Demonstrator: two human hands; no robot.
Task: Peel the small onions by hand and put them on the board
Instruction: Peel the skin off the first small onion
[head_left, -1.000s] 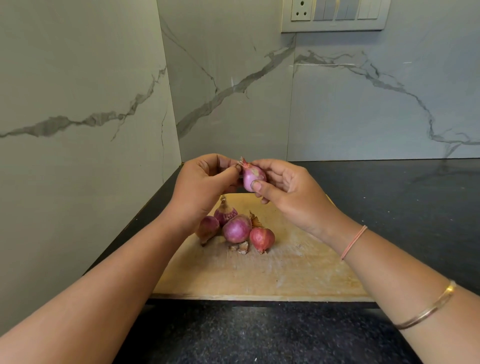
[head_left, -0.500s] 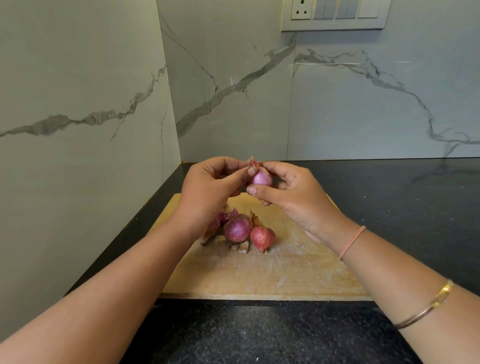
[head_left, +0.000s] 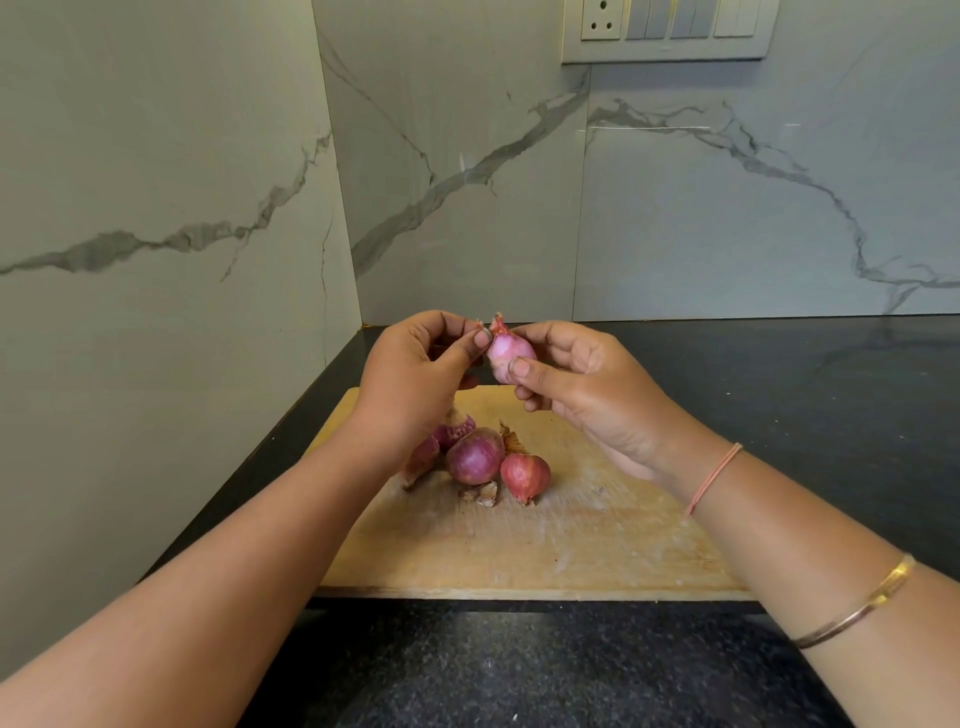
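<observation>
A small, pale pink, mostly peeled onion is held above the wooden board. My right hand grips it between thumb and fingers. My left hand pinches at its pointed top with thumb and forefinger. On the board below sit several unpeeled red onions: a round purple one, a redder one, and two partly hidden behind my left wrist. Dry peel scraps lie beside them.
The board lies on a dark speckled counter in a corner between marble-look walls. A switch panel with a socket is high on the back wall. The counter stretches away to the right.
The held onion has been turned in my fingers and shows more pale peeled surface. My left thumb shifted from its side up to its tip. The onions on the board have not moved.
</observation>
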